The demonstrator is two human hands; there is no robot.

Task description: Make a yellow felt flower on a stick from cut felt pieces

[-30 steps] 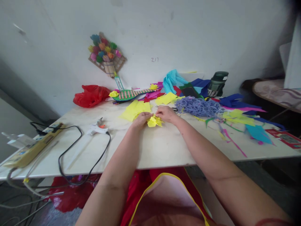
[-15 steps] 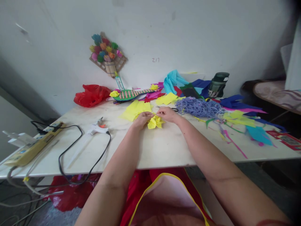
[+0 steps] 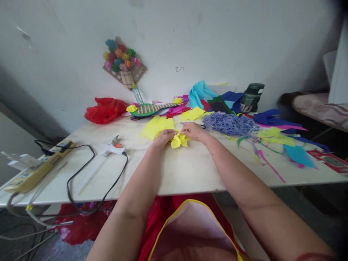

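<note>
A yellow crepe paper flower (image 3: 179, 140) sits low over the table, between my two hands. My left hand (image 3: 164, 137) is closed on its left side, fingertips pinching the paper. From the other side my right hand (image 3: 193, 131) pinches the upper right edge of the same flower. The fingertips partly hide the flower's top. Behind my left hand lies a yellow paper sheet (image 3: 155, 127), flat on the table. Scissors (image 3: 203, 126) lie just behind my right hand, mostly covered by it.
A white glue gun (image 3: 112, 148) with its black cord lies left, near a power strip (image 3: 40, 168). Purple shredded strands (image 3: 231, 123) lie right of my hands. A green bottle (image 3: 252, 98), coloured paper and a red plastic bag (image 3: 106, 110) stand along the wall.
Almost nothing differs. Both hands stay on the yellow flower, with only a slight shift of the fingers and of the whole view.
</note>
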